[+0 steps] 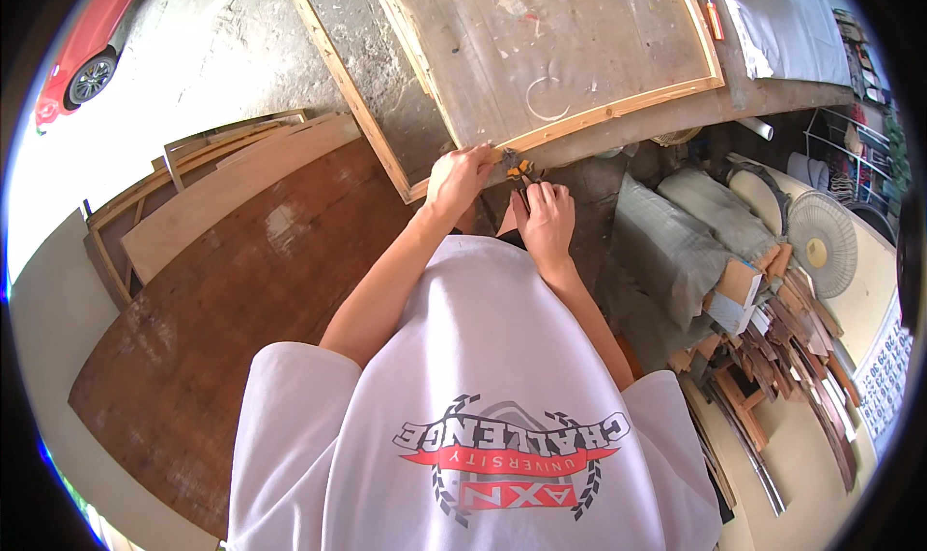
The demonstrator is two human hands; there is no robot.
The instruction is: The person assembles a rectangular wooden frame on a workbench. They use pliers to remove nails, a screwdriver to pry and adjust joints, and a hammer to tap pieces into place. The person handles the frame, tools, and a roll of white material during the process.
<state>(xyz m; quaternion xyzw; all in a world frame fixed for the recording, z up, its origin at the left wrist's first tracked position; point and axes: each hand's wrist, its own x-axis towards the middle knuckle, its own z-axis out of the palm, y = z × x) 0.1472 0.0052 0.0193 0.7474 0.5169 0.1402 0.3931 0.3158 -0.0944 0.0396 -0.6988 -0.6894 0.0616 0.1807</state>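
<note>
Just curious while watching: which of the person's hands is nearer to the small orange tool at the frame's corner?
Right. The right hand sits just below the orange tool, its fingers reaching it. The left hand rests beside it on the wooden frame.

Bright daylight from the far left overexposes the ground there; sharp centre, edges bent, corners vignetted black.

Two hands, the left hand (458,177) and the right hand (547,215), one wooden frame (618,99), one orange-handled clamp (519,170), one tabletop (772,92), one electric fan (823,244), one red car (85,39), and perhaps three large boards (232,290) leaning at the left; the scrap-wood pile (772,358) defies counting.
</note>
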